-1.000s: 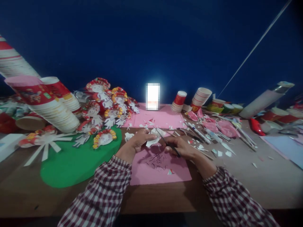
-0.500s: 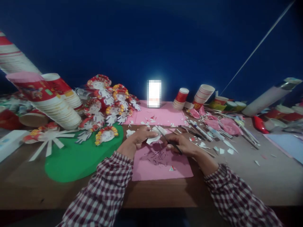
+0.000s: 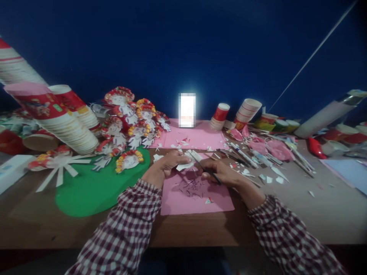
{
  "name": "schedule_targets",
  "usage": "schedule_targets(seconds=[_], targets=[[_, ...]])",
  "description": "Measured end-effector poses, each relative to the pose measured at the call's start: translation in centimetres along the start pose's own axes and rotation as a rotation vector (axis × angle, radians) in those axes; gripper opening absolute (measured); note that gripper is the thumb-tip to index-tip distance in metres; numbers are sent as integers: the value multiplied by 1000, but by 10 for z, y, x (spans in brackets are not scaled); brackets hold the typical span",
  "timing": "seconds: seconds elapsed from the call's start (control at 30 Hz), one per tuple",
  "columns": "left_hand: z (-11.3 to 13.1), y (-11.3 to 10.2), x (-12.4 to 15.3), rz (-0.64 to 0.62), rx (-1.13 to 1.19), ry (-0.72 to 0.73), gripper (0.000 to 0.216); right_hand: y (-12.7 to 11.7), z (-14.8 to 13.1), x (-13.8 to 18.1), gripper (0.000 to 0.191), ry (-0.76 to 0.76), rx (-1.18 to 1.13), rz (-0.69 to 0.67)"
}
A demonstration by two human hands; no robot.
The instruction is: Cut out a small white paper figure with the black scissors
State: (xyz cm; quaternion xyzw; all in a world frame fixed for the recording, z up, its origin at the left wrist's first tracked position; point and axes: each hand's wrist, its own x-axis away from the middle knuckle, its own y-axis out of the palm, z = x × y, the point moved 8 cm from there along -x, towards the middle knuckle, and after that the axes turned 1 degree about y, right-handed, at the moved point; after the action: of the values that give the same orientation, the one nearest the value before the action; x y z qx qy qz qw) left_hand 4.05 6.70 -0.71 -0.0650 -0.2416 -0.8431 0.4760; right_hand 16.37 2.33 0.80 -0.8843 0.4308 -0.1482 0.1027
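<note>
My left hand (image 3: 169, 164) is closed, pinching a small white paper piece (image 3: 185, 166) between thumb and fingers. My right hand (image 3: 222, 173) is wrapped round dark-handled scissors (image 3: 211, 175). Their pale blades reach left to the white paper; whether they are apart or together I cannot make out. Both hands are above a pink sheet (image 3: 172, 202) that carries dark scraps (image 3: 195, 187) and a small coloured paper bit (image 3: 209, 200). Part of the paper is hidden behind the left fingers.
Left lie a green sheet (image 3: 86, 194), paper dolls (image 3: 119, 99) with red-and-yellow trim, and stacked paper cups (image 3: 48, 107). A bright blurred rectangle (image 3: 187, 110) stands behind. Right are more cups (image 3: 248, 112), pens (image 3: 243, 154), pink scraps (image 3: 278, 149) and white offcuts (image 3: 269, 179).
The view has tilted slightly, so everything sits a little higher. The scissors and the white paper have shifted only slightly; both hands keep their hold.
</note>
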Motion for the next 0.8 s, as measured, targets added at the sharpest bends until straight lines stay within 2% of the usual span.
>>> schedule_targets(seconds=[0.27,0.43,0.8], targets=[[1,-2,-1,28,2,4,22,0,-3,0,42,13,15,3],[1,-2,0,44,-10,-5,22,0,-9,-1,42,-30,83,8],[-1,2,1,22,-54,-26,12,0,-14,1,42,-66,118,15]])
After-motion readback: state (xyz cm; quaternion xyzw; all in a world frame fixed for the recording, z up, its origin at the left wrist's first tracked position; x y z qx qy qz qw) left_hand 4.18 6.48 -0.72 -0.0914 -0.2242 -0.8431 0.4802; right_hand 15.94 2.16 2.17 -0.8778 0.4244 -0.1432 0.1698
